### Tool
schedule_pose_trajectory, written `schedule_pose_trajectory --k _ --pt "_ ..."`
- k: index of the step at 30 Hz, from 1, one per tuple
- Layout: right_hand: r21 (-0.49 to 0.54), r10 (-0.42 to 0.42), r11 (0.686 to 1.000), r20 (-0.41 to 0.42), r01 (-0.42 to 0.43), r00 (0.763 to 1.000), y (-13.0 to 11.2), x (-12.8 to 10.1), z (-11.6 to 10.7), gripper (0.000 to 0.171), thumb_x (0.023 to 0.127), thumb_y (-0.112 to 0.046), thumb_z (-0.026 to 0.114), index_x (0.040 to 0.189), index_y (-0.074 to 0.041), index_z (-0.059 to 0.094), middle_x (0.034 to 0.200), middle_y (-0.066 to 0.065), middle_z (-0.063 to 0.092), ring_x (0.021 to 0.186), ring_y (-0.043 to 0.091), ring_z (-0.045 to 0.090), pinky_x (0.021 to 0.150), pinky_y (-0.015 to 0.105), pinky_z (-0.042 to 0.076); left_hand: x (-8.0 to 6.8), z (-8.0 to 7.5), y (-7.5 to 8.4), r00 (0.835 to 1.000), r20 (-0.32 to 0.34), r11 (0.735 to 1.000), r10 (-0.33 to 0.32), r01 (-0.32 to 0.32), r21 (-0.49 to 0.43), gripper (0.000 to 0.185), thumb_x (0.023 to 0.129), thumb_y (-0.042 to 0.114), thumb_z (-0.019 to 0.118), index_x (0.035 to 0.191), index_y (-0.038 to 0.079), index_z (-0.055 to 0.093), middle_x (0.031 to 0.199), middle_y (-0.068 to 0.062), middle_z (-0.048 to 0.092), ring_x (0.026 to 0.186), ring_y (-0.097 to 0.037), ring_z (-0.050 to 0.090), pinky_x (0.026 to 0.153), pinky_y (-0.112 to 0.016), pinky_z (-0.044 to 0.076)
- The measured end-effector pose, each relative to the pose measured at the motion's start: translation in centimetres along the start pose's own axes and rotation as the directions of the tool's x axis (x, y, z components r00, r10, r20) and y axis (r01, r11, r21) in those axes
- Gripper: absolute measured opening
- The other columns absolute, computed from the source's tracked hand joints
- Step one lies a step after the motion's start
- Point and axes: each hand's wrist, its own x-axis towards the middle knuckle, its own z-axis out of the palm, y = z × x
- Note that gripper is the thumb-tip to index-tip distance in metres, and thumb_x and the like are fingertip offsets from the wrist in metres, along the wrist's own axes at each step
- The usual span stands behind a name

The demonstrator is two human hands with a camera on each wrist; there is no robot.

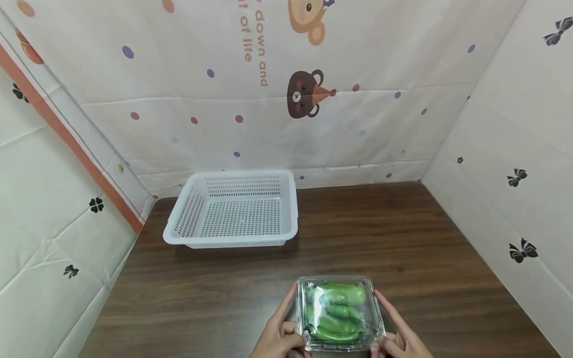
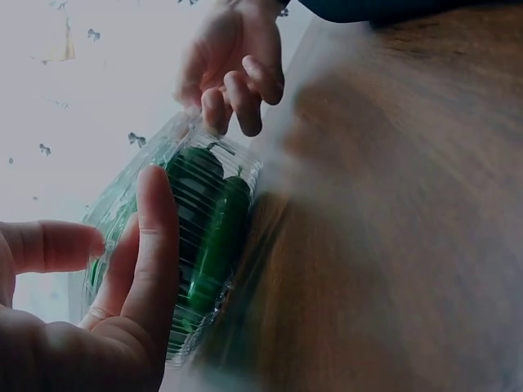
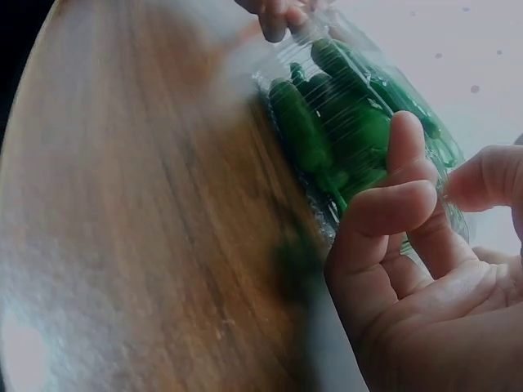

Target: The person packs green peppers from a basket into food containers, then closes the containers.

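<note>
A clear plastic clamshell box (image 1: 338, 312) packed with green vegetables sits on the dark wooden table (image 1: 380, 233) near its front edge. My left hand (image 1: 286, 323) holds the box's left side, fingers stretched along the wall and thumb at the near corner. My right hand (image 1: 391, 328) holds the right side the same way. In the left wrist view the left hand's fingers (image 2: 151, 245) press the ribbed box (image 2: 208, 237), with the right hand (image 2: 233, 73) beyond it. In the right wrist view the right hand's fingers (image 3: 400, 196) curl onto the box (image 3: 343, 114).
A white perforated plastic basket (image 1: 230, 241) stands with nothing in it at the back left of the table. Patterned sheets wall the table on the left, back and right. Bare wood lies between basket and box.
</note>
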Motion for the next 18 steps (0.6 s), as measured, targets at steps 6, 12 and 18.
schedule_pose_trajectory --k 6,12,18 --pt "0.022 0.088 0.996 -0.040 -0.087 0.995 -0.27 0.00 0.25 0.098 0.097 0.019 0.034 0.164 -0.036 -0.011 0.090 0.005 0.074 0.080 0.011 0.070 0.067 0.025 0.060 0.04 -0.22 0.06 1.000 0.020 1.000 0.004 -0.004 0.006 0.107 0.084 -0.010 0.061 0.167 0.026 0.004 0.078 -0.032 0.064 0.068 -0.017 0.073 0.058 -0.025 0.060" --pt "0.031 0.198 0.980 -0.101 -0.196 0.975 -0.79 0.01 0.54 0.095 0.101 0.013 0.036 0.161 -0.035 -0.020 0.090 0.005 0.074 0.079 0.010 0.070 0.069 0.023 0.059 0.04 -0.48 -0.05 0.996 0.086 1.000 0.028 -0.028 -0.001 0.107 0.088 -0.010 0.061 0.166 0.026 -0.001 0.087 -0.059 0.042 0.073 -0.017 0.075 0.065 -0.027 0.061" --pt "0.056 0.236 0.971 -0.136 -0.230 0.962 -0.60 -0.03 0.72 0.097 0.101 0.010 0.037 0.160 -0.051 -0.009 0.088 0.005 0.074 0.076 0.010 0.069 0.065 0.020 0.057 -0.01 -0.25 -0.10 0.999 0.048 1.000 0.027 -0.026 -0.015 0.108 0.085 -0.012 0.062 0.167 0.025 0.001 0.075 -0.028 0.064 0.071 -0.019 0.074 0.064 -0.028 0.061"
